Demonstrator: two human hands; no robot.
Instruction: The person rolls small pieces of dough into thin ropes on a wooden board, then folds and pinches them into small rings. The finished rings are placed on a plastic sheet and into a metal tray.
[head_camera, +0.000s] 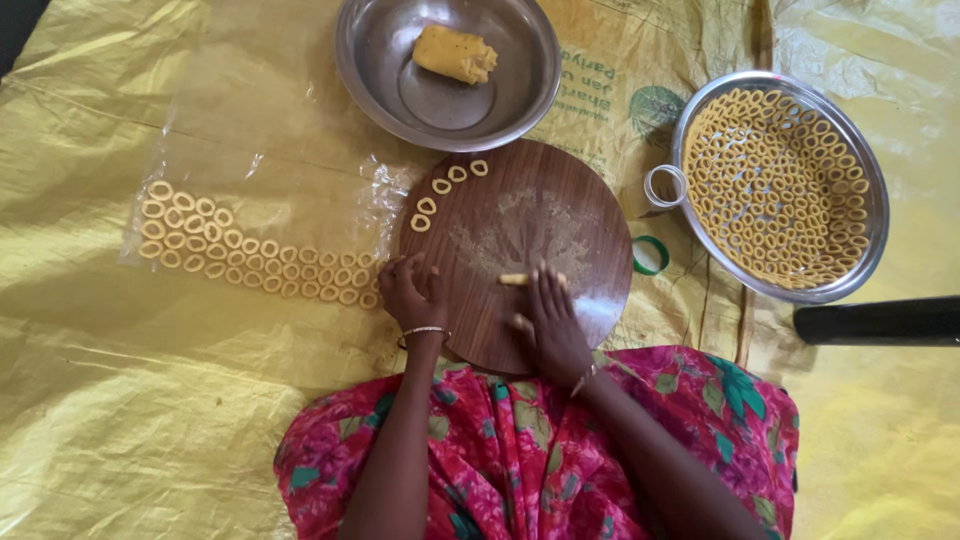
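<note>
A round brown wooden board (560, 215) lies in front of me. My right hand (548, 318) presses flat on a short roll of yellow dough (516, 279) near the board's middle. My left hand (412, 291) rests with curled fingers on the board's left edge; whether it holds anything is hidden. Several small dough rings (440, 186) curve along the board's upper left rim. A lump of yellow dough (455, 53) sits in a steel bowl (380, 70) beyond the board.
Rows of dough rings (250, 250) lie on a clear plastic sheet (200, 140) at the left. A steel plate (865, 150) full of rings stands at the right, with a steel ring cutter (664, 186), a green ring (650, 255) and a black bar (880, 321) nearby. Yellow sheeting (120, 400) covers the floor.
</note>
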